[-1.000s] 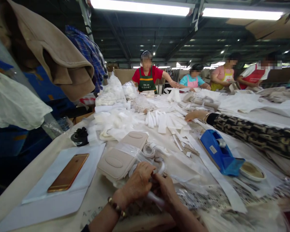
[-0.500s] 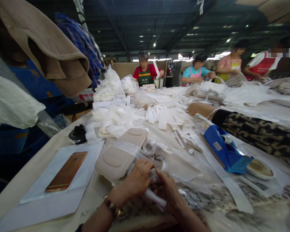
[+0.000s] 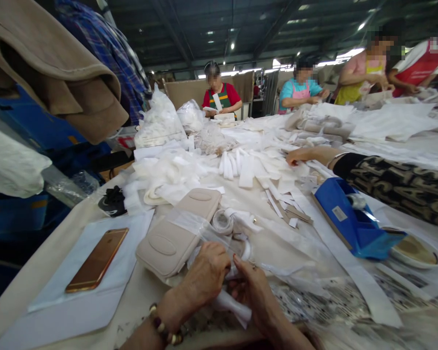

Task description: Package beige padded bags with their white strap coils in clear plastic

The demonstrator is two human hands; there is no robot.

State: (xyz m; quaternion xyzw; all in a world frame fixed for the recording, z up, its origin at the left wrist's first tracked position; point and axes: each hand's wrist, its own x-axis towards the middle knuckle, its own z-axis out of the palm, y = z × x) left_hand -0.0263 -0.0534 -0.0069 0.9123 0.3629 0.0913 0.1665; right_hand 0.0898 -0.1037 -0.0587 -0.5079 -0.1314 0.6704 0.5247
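My left hand (image 3: 209, 271) is closed, with its fingers curled around a white wrapped strip (image 3: 231, 306) whose loose end sticks out below. From the other side, my right hand (image 3: 254, 288) pinches the same strip; the fingertips are partly hidden. Just beyond my left hand lies a beige zipped bag (image 3: 158, 245) with an oval patch at each end. Clear plastic film (image 3: 190, 219) crosses its middle. A coiled strap (image 3: 223, 221) wrapped in white rests at the bag's right side, close to my fingers.
A phone (image 3: 97, 260) lies on white sheets at left. To the right stands a blue tape dispenser (image 3: 354, 218) beside a tape roll (image 3: 416, 250). A co-worker's arm (image 3: 314, 154) reaches in from the right. White strips (image 3: 237, 167) pile up ahead; several people work beyond.
The view has shifted slightly. Both my hands keep their grip near the bag, with little movement. The co-worker at the far side has lowered a white strip.
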